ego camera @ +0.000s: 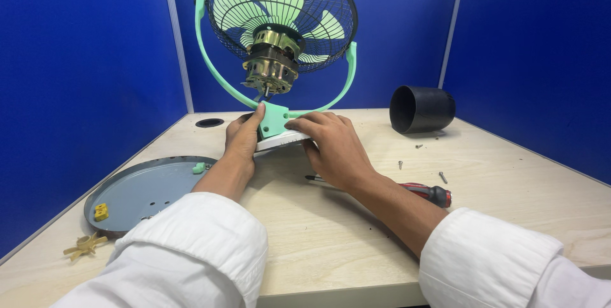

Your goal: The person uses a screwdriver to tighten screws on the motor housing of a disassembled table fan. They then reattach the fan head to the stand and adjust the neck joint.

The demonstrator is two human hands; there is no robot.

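Hands, left hand and right hand, grip fan base.

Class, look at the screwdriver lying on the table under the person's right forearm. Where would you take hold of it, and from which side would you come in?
Grip the screwdriver by its thick red and black handle, probably coming from the right. The handle end lies clear of the right hand, while the thin shaft runs left under the forearm. The handle lies flat on the table, so a pinch from above across its width should suit it.

Bright even overhead light; soft shadows under forearms; sharp focus throughout
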